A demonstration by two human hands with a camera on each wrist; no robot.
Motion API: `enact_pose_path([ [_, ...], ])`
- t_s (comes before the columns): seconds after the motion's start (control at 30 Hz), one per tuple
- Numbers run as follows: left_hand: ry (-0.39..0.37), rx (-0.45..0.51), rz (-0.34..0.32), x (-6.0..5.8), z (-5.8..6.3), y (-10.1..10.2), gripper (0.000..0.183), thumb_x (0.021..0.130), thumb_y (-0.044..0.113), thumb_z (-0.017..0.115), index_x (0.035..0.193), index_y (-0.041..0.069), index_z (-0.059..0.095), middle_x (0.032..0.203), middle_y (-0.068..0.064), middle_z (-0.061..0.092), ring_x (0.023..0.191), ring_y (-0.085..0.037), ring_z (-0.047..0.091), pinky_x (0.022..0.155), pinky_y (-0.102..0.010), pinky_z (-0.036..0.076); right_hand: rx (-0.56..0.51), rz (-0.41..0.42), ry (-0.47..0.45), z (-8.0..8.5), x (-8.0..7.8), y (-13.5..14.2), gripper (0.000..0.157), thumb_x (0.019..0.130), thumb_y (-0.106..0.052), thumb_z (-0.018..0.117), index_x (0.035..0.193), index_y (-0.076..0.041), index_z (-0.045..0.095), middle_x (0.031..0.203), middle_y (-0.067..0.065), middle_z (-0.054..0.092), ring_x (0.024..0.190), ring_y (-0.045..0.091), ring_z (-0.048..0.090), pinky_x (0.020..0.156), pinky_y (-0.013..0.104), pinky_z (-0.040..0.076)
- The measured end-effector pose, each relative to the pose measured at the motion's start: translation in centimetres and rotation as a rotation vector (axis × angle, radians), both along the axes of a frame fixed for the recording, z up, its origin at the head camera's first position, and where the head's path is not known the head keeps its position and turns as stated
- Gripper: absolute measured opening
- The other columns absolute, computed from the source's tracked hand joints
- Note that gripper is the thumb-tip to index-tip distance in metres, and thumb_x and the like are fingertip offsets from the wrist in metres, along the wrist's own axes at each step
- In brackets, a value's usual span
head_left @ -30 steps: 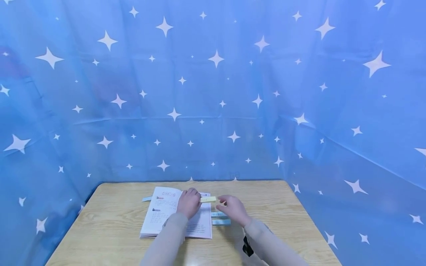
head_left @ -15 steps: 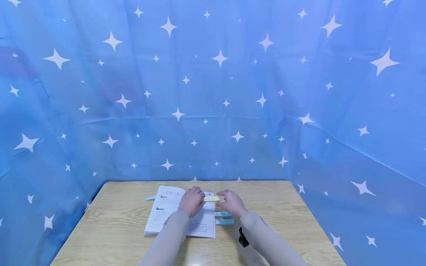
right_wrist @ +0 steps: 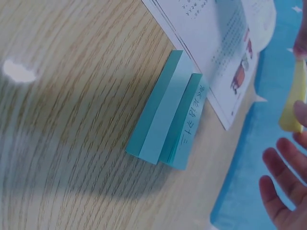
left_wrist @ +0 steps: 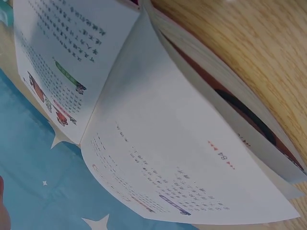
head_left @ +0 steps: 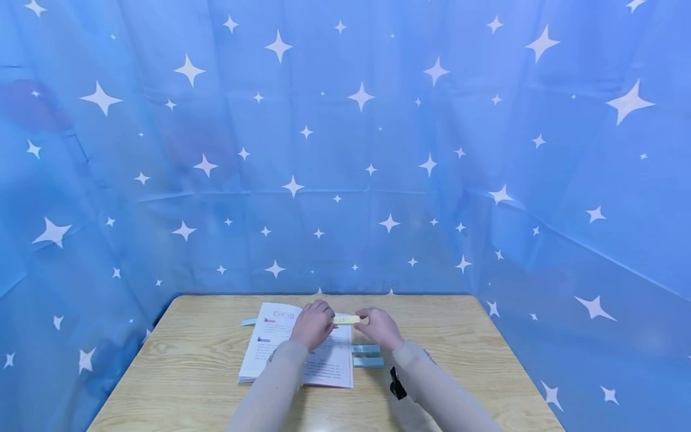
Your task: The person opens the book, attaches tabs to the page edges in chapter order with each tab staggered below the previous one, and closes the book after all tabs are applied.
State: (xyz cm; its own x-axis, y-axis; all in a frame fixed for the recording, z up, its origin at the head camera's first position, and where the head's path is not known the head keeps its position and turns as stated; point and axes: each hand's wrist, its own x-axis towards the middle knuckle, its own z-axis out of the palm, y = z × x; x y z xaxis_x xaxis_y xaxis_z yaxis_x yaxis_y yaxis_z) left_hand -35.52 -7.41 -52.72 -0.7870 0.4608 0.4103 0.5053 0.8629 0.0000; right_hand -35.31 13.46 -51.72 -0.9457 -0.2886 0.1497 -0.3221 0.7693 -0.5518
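An open book [head_left: 330,369] with printed pages lies on the table; its pages [left_wrist: 144,110] fill much of the left wrist view. Over the book's upper right part, a narrow yellow sticky note strip [head_left: 346,320] with handwriting is held between the two hands. My left hand [head_left: 313,325] grips its left end, and my right hand [head_left: 379,328] pinches its right end. In the right wrist view, thumb and forefinger of the right hand [right_wrist: 288,177] hold the yellow strip [right_wrist: 291,103] while the other fingers are spread.
Two blue-green sticky strips [head_left: 369,362] lie by the book's right edge; one handwritten strip [right_wrist: 189,129] shows close up. Another pale blue strip [head_left: 248,322] pokes out at the book's left. A blue starry curtain [head_left: 345,150] hangs behind the wooden table [head_left: 453,348].
My right hand has moved left and closed on the yellow strip's right end, from which it was slightly apart. The left hand keeps its hold over the book. The head view has shifted slightly.
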Motion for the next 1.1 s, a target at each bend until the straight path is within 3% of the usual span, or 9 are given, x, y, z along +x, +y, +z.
enact_pose_path([
  [0.2,0.002,-0.002,0.003,-0.01,0.04,-0.10,0.018,0.087,0.030,0.073,0.098,0.017,0.071,0.098,0.004,0.064,0.103,-0.015,0.057,0.094,-0.035,0.046,-0.021,0.007,0.031,0.23,0.03,-0.06,0.029,0.091,-0.018,0.068,0.116,-0.004,0.069,0.110,0.010,0.069,0.086,0.017,0.066,0.069,0.032,0.055],
  [0.37,0.008,0.000,0.003,-0.03,-0.06,-0.16,0.018,0.087,0.030,0.073,0.098,0.017,0.071,0.098,0.005,0.064,0.103,-0.015,0.057,0.094,-0.035,0.046,-0.015,0.008,0.032,0.09,-0.08,-0.05,0.032,0.090,-0.019,0.070,0.117,-0.002,0.068,0.116,0.014,0.067,0.094,0.026,0.066,0.074,0.038,0.057],
  [0.6,0.014,0.006,-0.005,0.09,0.06,-0.07,0.016,0.087,0.029,0.073,0.098,0.017,0.071,0.097,0.005,0.065,0.103,-0.014,0.057,0.094,-0.034,0.046,0.013,-0.001,0.053,0.07,0.20,-0.02,0.031,0.087,-0.017,0.072,0.114,-0.001,0.070,0.121,0.017,0.062,0.081,0.018,0.065,0.068,0.034,0.056],
  [0.77,0.017,0.004,-0.008,0.11,-0.02,-0.05,0.017,0.086,0.029,0.073,0.097,0.016,0.072,0.097,0.004,0.065,0.103,-0.015,0.057,0.093,-0.035,0.047,0.015,0.004,0.074,0.00,0.20,0.07,0.032,0.087,-0.017,0.072,0.114,-0.001,0.070,0.122,0.017,0.061,0.086,0.022,0.066,0.071,0.036,0.056],
  [1.1,0.045,0.006,-0.018,0.22,-0.20,0.02,0.015,0.087,0.029,0.073,0.095,0.016,0.071,0.097,0.004,0.064,0.102,-0.015,0.057,0.091,-0.033,0.047,0.009,0.009,0.089,-0.21,0.20,0.33,0.032,0.086,-0.018,0.073,0.114,-0.003,0.070,0.121,0.014,0.062,0.082,0.018,0.064,0.066,0.030,0.055],
])
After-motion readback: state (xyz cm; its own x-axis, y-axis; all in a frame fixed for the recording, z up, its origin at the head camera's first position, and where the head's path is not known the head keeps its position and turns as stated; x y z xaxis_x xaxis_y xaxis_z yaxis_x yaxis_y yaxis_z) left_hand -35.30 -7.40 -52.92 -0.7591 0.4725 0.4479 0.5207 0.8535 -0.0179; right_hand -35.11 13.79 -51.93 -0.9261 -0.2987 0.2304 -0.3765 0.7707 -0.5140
